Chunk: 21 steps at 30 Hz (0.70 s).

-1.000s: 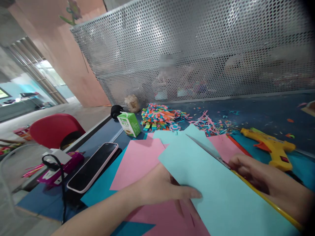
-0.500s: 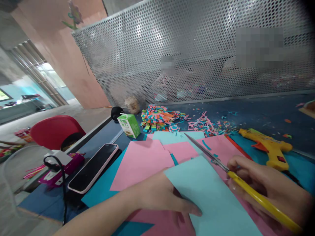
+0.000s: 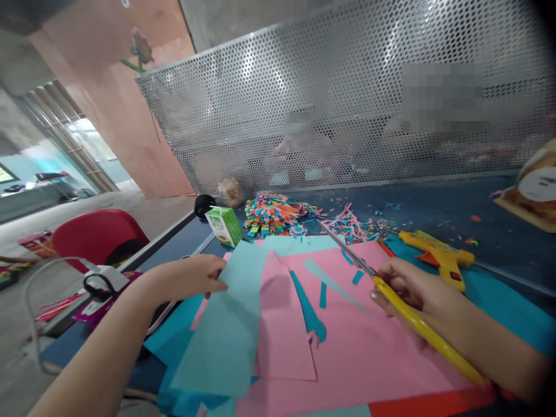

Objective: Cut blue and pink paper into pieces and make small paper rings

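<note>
Swung left since earlier: light-blue paper sheet (image 3: 226,330), pinched by left hand (image 3: 191,278); right hand (image 3: 408,289) gripped yellow-handled scissors (image 3: 391,295), cut seemingly finished, fresh sheet probably needed.

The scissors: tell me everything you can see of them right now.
The scissors have yellow, plastic-looking handles and thin silvery metal blades. The right hand grips the handles, above the pink paper. The blades look closed or nearly so and point up and away toward the paper scraps; the tips show against the dark table. One long handle runs back along the wrist. No paper is between the blades.
</note>
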Tool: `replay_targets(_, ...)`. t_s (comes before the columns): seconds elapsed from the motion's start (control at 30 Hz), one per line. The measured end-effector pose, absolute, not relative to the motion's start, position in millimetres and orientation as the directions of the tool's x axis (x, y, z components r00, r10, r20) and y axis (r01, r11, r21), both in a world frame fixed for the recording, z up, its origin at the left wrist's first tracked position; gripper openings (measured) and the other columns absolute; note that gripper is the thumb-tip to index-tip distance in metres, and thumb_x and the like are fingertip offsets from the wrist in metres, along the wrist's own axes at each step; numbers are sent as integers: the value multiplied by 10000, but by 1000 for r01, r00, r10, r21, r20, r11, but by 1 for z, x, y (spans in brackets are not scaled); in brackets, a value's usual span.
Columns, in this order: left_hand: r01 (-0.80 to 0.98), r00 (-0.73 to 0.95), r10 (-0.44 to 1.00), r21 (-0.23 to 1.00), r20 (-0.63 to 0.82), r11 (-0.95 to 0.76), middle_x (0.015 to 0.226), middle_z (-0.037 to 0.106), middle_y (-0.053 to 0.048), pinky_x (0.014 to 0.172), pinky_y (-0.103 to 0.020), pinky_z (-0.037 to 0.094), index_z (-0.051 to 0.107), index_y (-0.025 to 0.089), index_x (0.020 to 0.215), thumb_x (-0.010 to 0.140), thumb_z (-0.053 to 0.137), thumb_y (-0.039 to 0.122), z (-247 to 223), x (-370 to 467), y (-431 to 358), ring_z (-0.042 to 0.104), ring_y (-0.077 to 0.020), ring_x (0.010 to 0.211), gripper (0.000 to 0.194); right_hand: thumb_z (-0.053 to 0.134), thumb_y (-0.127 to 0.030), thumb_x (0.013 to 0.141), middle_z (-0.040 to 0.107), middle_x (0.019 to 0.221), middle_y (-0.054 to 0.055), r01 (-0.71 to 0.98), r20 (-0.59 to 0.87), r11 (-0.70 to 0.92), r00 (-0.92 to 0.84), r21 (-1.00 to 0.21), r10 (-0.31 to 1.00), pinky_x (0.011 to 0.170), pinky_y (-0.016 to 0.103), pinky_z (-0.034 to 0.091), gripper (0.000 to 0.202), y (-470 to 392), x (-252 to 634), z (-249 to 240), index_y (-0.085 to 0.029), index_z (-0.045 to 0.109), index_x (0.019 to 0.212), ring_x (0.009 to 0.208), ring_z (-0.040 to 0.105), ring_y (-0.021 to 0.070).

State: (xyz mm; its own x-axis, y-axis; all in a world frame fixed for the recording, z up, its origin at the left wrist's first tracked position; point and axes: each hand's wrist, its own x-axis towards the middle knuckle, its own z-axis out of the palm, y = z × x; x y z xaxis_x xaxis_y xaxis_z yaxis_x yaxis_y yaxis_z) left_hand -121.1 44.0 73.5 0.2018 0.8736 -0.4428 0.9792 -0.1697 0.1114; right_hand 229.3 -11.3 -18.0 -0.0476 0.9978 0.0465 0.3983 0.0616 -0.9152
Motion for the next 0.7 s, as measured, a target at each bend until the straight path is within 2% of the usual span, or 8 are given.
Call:
replay_targets(0.07, 993, 91, 933, -42, -347, -112, 972, 706, -179, 812, -400, 514, 648, 118, 906, 852, 569, 322, 67, -113, 43, 679, -351, 943, 225, 676, -512, 722, 547, 626, -59, 413, 29, 51, -60, -909, 998, 440, 273, 421, 332, -10, 230, -18, -277, 457, 808, 542, 560, 166)
replay_targets(0.13, 988, 24, 975, -142, -221, -56, 1099, 645, -314, 894, -547, 466, 624, 18, 1039, 867, 533, 258, 60, -96, 37, 620, -462, 1075, 309, 671, -523, 716, 559, 625, -48, 434, 12, 47, -81, -900, 997, 354, 243, 372, 340, -9, 232, -16, -275, 458, 813, 548, 580, 176)
replay_targets(0.2, 983, 61, 990, -164, -130, -83, 1236, 584, -342, 964, -590, 423, 571, -12, 1187, 899, 503, 241, 52, -70, 31, 545, -476, 1209, 389, 645, -543, 719, 599, 651, -22, 469, -1, 43, -93, -882, 996, 311, 230, 356, 342, -7, 233, -15, -271, 467, 825, 586, 611, 194)
replay_targets(0.3, 949, 296, 946, -75, -129, -307, 1391, 560, -198, 1070, -435, 411, 518, 96, 1335, 947, 508, 359, 37, -26, 29, 509, -334, 1314, 470, 620, -573, 725, 625, 669, -6, 520, 20, 63, -88, -852, 996, 327, 243, 409, 353, -2, 234, -15, -266, 480, 829, 591, 614, 196)
replay_targets(0.37, 917, 393, 912, -23, -116, -398, 1420, 554, -161, 1084, -399, 410, 469, 128, 1398, 933, 544, 438, 25, 1, 33, 515, -302, 1318, 564, 610, -590, 740, 600, 641, -18, 539, 44, 81, -80, -839, 996, 339, 255, 425, 356, 1, 236, -19, -267, 480, 814, 541, 582, 180)
replay_targets(0.5, 900, 436, 899, 53, -47, -433, 1307, 626, -210, 1079, -449, 410, 499, 82, 1363, 919, 559, 501, 8, 32, 50, 543, -345, 1285, 614, 599, -547, 802, 581, 641, -33, 551, 83, 106, -67, -827, 994, 372, 258, 422, 306, 6, 241, -27, -276, 459, 820, 571, 623, 193)
replay_targets(0.6, 893, 438, 898, 123, -25, -432, 1175, 687, -215, 1066, -500, 409, 622, 76, 1197, 900, 601, 449, 0, 35, 58, 624, -373, 1157, 478, 607, -547, 821, 573, 617, -55, 556, 111, 131, -70, -821, 991, 413, 261, 432, 319, 7, 244, -30, -281, 432, 814, 564, 628, 184)
replay_targets(0.7, 876, 432, 902, 233, 12, -423, 1140, 701, -205, 1085, -523, 385, 657, 90, 1130, 889, 616, 325, -4, 30, 61, 644, -368, 1119, 339, 622, -557, 812, 577, 586, -64, 563, 99, 122, -71, -817, 992, 379, 256, 392, 343, 8, 244, -30, -279, 422, 793, 468, 573, 156)
